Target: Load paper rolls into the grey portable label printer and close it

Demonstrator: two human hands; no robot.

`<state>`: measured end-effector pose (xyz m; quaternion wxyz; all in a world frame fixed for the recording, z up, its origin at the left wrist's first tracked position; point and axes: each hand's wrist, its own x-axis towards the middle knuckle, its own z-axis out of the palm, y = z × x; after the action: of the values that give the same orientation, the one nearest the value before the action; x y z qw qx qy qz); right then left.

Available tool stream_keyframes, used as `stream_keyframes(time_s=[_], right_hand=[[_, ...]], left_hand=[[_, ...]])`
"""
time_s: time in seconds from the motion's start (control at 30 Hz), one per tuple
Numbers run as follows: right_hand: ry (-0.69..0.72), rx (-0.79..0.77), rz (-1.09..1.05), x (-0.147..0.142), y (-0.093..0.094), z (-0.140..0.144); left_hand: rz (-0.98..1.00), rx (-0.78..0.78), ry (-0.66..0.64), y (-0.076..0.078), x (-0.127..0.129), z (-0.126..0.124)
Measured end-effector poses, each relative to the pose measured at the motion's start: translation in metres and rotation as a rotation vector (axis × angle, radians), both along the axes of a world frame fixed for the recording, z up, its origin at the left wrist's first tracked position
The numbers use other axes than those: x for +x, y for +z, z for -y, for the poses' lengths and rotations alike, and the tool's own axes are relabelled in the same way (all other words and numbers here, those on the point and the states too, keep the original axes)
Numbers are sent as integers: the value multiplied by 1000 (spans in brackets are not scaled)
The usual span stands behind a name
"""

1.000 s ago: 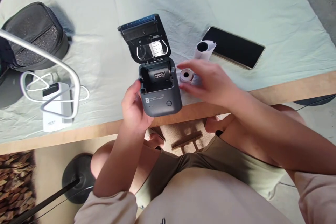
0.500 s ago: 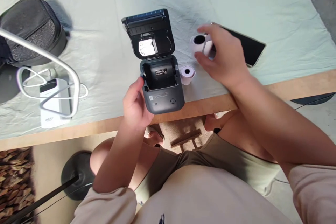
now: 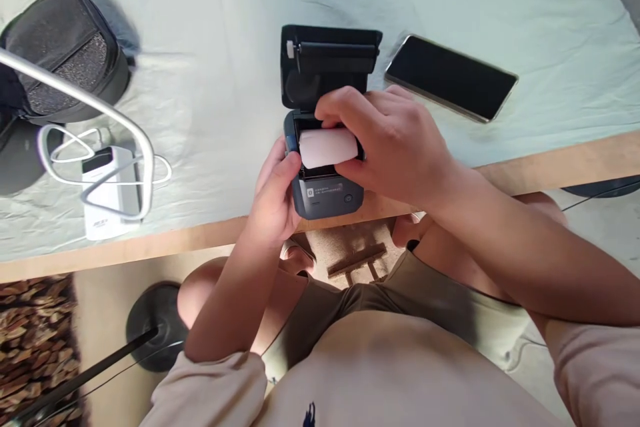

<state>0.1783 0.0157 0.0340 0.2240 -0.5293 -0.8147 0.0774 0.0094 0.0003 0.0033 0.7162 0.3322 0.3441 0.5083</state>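
A small dark label printer (image 3: 327,197) with its lid (image 3: 333,53) swung up is held at the table's front edge. My left hand (image 3: 275,197) is closed around its left side, thumb on the rim. A white paper roll (image 3: 329,148) lies sideways at the opening of the printer's compartment. My right hand (image 3: 393,140) pinches that roll at its right end, fingers above and thumb below. The smaller paper roll seen earlier beside the printer is now out of sight, perhaps behind the hand.
A smartphone (image 3: 453,77) lies face up on the cloth-covered table (image 3: 210,80) to the right. At the left are a white power bank (image 3: 113,193), a thick white cable (image 3: 120,117) looping over it, and a black case (image 3: 65,53). A wooden edge (image 3: 190,240) borders the table.
My right hand has carried the paper roll left from beside the phone to the printer's compartment. The printer has shifted slightly right and turned in my left hand.
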Motion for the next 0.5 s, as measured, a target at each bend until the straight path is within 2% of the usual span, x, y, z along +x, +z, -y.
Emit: stream_keyframes(time_s=[0.07, 0.17, 0.33, 0.37, 0.43, 0.5], right_hand=[[6, -33, 26, 0, 0, -3], [70, 50, -17, 3, 1, -1], [401, 168, -63, 11, 2, 8], [427, 218, -109, 13, 2, 8], [377, 332, -239, 16, 2, 6], [224, 416, -380, 20, 3, 3]], left_hand=[[6, -3, 5, 0, 0, 0], [2, 3, 32, -1, -2, 0], [-14, -16, 10, 3, -4, 3], [-39, -30, -3, 4, -4, 4], [-112, -37, -4, 7, -3, 5], [-187, -28, -6, 8, -3, 6]])
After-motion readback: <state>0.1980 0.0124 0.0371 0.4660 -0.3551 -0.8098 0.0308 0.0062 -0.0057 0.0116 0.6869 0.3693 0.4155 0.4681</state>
